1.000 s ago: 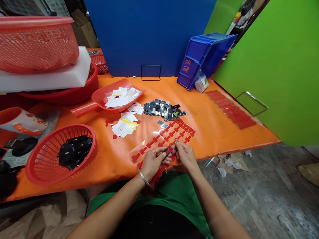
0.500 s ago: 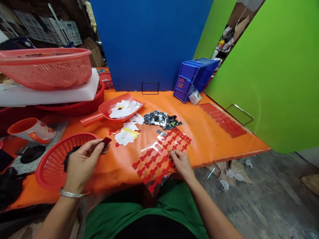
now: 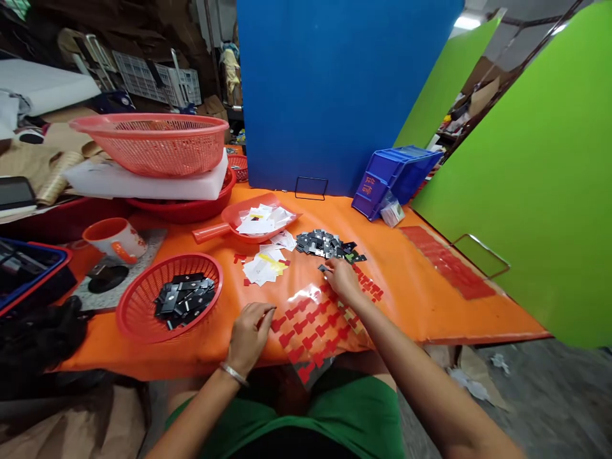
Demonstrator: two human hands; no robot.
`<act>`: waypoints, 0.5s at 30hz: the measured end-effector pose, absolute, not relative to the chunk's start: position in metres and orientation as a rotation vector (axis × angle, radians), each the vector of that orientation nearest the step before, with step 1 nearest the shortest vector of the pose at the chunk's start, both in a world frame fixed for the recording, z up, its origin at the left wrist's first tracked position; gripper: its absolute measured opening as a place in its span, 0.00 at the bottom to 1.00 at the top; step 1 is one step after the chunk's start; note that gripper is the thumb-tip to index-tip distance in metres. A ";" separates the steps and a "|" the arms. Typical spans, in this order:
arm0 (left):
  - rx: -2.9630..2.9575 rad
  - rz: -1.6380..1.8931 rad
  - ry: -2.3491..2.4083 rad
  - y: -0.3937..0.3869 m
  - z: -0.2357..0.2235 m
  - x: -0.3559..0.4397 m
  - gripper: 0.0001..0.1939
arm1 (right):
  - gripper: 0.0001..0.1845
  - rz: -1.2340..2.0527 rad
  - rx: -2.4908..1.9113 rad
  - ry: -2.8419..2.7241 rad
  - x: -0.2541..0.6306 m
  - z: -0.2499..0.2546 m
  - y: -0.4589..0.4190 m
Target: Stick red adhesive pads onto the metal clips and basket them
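Observation:
My right hand [image 3: 342, 280] reaches over the sheet of red stickers [image 3: 310, 322], its fingers closed on a small dark metal plate [image 3: 323, 268]. Just beyond it lies a pile of similar dark plates [image 3: 320, 242]. At the sheet's left edge is my left hand [image 3: 248, 335], thumb and forefinger drawn together; whatever they may pinch is too small to make out. The clear sheet carries rows of red T-shaped stickers, and its near corner hangs over the table edge. Left of my left hand, a red basket [image 3: 127, 306] contains more dark plates [image 3: 184, 299].
White paper slips [image 3: 262, 268] lie beyond my left hand, near a red dustpan [image 3: 229, 223] with more slips. A mug [image 3: 115, 239] stands at left, before stacked baskets [image 3: 157, 146]. A blue bin [image 3: 377, 185] and red strip [image 3: 449, 261] are at right. Blue [image 3: 325, 95] and green panels [image 3: 535, 159] border the table.
My left hand has moved from beside the basket to the sheet's edge; the red-and-dark piece it held no longer shows. My right hand has moved up the sheet and taken a dark plate. The view has shifted left.

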State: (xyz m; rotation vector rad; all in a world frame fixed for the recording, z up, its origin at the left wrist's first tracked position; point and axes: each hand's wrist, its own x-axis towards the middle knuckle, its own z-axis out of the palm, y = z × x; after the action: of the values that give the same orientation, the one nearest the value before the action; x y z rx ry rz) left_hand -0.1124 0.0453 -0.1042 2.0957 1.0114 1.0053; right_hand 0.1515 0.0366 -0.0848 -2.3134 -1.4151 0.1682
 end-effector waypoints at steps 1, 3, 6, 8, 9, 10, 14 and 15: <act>2.085 0.991 1.013 0.045 -0.111 -0.108 0.11 | 0.11 0.183 -2.332 -1.418 0.155 -0.087 0.046; 2.073 0.984 1.027 0.046 -0.122 -0.104 0.10 | 0.14 0.217 -2.340 -1.434 0.160 -0.091 0.060; 2.052 0.989 1.049 0.047 -0.128 -0.104 0.10 | 0.11 0.285 -2.332 -1.472 0.166 -0.094 0.072; 2.031 0.982 1.063 0.048 -0.128 -0.105 0.10 | 0.08 0.330 -2.306 -1.504 0.168 -0.093 0.077; 2.020 0.978 1.072 0.048 -0.127 -0.106 0.10 | 0.07 0.349 -2.284 -1.523 0.169 -0.092 0.078; 2.009 0.973 1.078 0.048 -0.126 -0.106 0.10 | 0.06 0.362 -2.256 -1.539 0.169 -0.089 0.079; 1.941 0.964 1.094 0.048 -0.124 -0.107 0.11 | 0.07 0.284 -2.106 -1.535 0.168 -0.075 0.069; 1.920 0.965 1.095 0.048 -0.125 -0.107 0.11 | 0.08 0.219 -2.026 -1.501 0.166 -0.071 0.063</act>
State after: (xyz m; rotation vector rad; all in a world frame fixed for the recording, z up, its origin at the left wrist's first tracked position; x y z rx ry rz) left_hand -0.1071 0.0478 -0.1247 1.9200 1.0945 0.9646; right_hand 0.1657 0.0628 -0.0707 -2.0257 -1.5009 0.2188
